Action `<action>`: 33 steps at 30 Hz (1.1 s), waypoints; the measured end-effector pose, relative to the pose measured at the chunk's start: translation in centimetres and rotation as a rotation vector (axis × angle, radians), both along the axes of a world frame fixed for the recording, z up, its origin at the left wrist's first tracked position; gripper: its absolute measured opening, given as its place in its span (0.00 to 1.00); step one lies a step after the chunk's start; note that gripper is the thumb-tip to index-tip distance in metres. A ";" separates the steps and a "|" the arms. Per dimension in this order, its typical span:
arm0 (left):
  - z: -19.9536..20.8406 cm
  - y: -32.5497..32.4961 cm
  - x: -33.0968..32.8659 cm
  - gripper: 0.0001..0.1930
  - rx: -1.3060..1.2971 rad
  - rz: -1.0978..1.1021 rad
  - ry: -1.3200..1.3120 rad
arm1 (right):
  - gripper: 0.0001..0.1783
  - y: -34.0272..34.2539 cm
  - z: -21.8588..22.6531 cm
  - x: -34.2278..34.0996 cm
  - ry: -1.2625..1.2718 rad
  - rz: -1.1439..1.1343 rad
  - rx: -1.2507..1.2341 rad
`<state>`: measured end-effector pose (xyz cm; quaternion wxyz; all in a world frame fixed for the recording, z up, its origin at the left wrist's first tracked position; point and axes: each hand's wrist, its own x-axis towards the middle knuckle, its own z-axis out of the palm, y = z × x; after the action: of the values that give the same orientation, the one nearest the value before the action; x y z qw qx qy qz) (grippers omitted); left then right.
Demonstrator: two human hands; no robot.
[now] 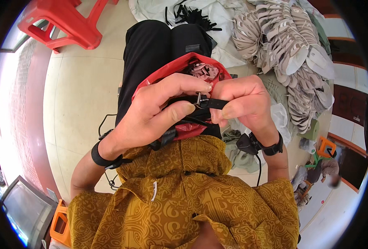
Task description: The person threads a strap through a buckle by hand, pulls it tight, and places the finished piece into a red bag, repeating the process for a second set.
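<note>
Between my two hands is a thin black strap (216, 103) with a small metal buckle (199, 100). My left hand (144, 110) pinches the buckle end between thumb and forefinger. On the other side, my right hand (250, 97) grips the strap's free end, its fingers curled and the thumb pressed on top. Beneath both hands a red plastic bag (161, 74) lies on my lap. Pink-and-black pieces (204, 71) show in its opening, along with more black straps (196, 120) partly hidden by my left hand.
Stacked beige shoe parts (275, 37) cover the floor at the far right. A bundle of black strips (194, 16) lies on white sheeting (229, 41) beyond my knees. At the far left stands a red stool (63, 25). Another person (330, 168) is at the right edge.
</note>
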<state>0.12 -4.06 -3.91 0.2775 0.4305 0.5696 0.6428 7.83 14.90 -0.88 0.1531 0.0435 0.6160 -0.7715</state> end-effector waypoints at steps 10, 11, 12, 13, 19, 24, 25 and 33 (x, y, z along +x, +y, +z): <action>-0.4 0.7 -0.1 0.11 -0.004 -0.070 -0.332 | 0.07 0.0 -0.1 -0.2 0.118 0.022 0.219; -0.5 0.7 -0.1 0.10 0.003 -0.070 -0.384 | 0.07 0.0 0.0 -0.2 0.128 0.014 0.234; -0.4 0.7 -0.1 0.10 0.001 -0.073 -0.385 | 0.07 0.0 0.0 -0.2 0.127 0.011 0.233; -0.3 0.7 -0.2 0.09 -0.014 -0.087 -0.449 | 0.07 0.2 -0.1 -0.3 0.127 0.019 0.263; -0.1 0.8 -0.3 0.08 -0.067 -0.134 -0.584 | 0.06 0.2 0.0 -0.3 0.082 -0.017 0.252; 0.1 1.0 -0.3 0.07 -0.065 -0.149 -0.610 | 0.06 0.3 0.0 -0.4 0.070 -0.016 0.286; 0.1 1.0 -0.3 0.07 -0.041 -0.150 -0.611 | 0.07 0.2 0.0 -0.4 0.080 -0.013 0.292; 0.1 0.8 -0.5 0.07 -0.031 -0.161 -0.583 | 0.07 -0.1 0.4 -0.7 0.073 -0.023 0.266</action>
<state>-0.39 -3.22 -3.79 0.4858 0.2671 0.4396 0.7067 7.11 14.82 -0.52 0.1148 0.0425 0.7173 -0.6860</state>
